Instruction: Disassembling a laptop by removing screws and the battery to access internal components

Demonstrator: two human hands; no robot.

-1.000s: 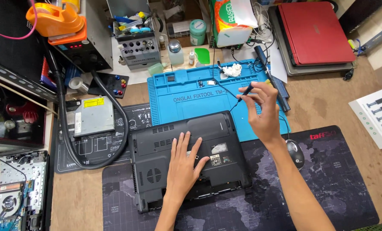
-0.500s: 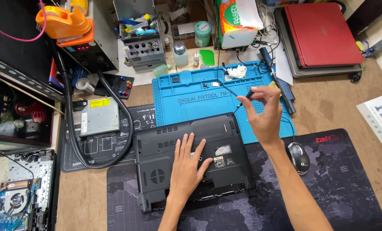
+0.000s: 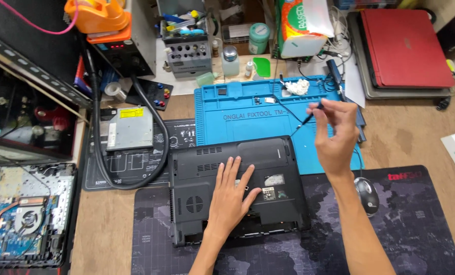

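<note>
Cluttered repair table [image 3: 416, 132]: laptop [image 3: 237, 188] lies underside up, centre, long axis L-R. Left hand [image 3: 230, 196] spread flat on it. Right hand [image 3: 334, 137] pinches thin screwdriver [image 3: 305, 119] just beyond far right corner, tip toward laptop.

Laptop [image 3: 237, 188] lies before mat [image 3: 237, 109], left of mouse [image 3: 366, 195].

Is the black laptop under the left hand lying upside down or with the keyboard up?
Upside down: the black laptop shows its underside, with vent grilles and stickers. The left hand rests flat on it.
</note>
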